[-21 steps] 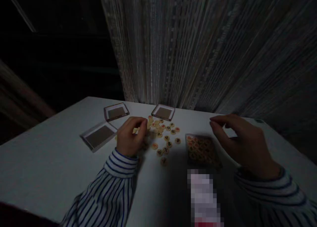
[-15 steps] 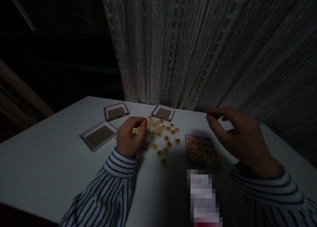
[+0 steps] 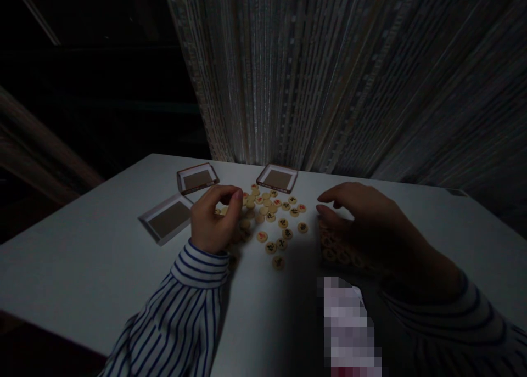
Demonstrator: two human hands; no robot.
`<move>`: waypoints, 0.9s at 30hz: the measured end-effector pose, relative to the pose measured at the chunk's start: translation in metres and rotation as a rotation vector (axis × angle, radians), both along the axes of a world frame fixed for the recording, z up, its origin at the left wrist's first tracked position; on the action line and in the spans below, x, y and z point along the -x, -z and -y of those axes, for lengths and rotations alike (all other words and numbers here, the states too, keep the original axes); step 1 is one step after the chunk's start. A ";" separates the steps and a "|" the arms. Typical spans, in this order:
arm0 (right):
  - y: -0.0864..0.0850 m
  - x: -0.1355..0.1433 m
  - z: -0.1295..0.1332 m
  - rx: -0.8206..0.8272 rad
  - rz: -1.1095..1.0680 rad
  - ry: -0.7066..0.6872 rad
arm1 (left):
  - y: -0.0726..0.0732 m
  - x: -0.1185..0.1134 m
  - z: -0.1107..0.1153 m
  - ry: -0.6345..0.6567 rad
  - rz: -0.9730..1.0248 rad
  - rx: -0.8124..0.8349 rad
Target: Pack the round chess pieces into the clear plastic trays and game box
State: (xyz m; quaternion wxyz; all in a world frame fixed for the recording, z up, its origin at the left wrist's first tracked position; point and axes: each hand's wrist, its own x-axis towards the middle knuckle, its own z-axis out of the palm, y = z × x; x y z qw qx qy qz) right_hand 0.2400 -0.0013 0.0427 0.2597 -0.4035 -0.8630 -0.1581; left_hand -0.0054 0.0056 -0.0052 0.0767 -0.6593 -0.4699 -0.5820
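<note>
Left hand is curled, can't tell if it's holding anything. Discs scattered between the hands look light, stiff, maybe slick; I'd pinch the rims. Right hand is over the box, fingertips narrowly parted.

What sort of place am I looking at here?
Probably a dim room in a home, though I can't be sure: a long curtain hangs behind a white table, where round game pieces lie scattered.
</note>
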 end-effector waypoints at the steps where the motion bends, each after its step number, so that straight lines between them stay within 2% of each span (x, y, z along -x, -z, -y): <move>1: 0.002 0.001 0.000 0.016 0.023 0.001 | 0.000 0.000 0.000 0.018 0.001 0.010; 3: 0.005 0.002 -0.001 0.028 0.059 0.004 | -0.002 0.000 0.002 0.091 -0.025 0.072; 5: 0.006 0.001 -0.002 0.034 0.083 0.011 | -0.004 0.000 0.004 0.227 -0.106 0.204; 8: 0.007 -0.003 -0.004 0.061 0.114 0.038 | -0.003 -0.002 0.009 0.457 -0.312 0.431; 10: 0.007 -0.005 -0.005 0.088 0.144 0.053 | -0.001 -0.005 0.012 0.539 -0.457 0.507; 13: 0.009 -0.006 -0.004 0.140 0.197 0.044 | 0.003 -0.011 0.017 0.562 -0.622 0.520; 17: 0.014 0.003 0.003 0.264 0.265 0.004 | 0.007 -0.016 0.021 0.528 -0.730 0.545; 21: 0.030 0.013 0.008 0.376 0.333 -0.086 | 0.013 -0.016 0.020 0.516 -0.790 0.561; 24: 0.045 0.016 0.010 0.428 0.324 -0.156 | 0.018 -0.017 0.019 0.521 -0.791 0.547; 27: 0.054 0.017 0.012 0.477 0.287 -0.191 | 0.020 -0.019 0.020 0.530 -0.781 0.549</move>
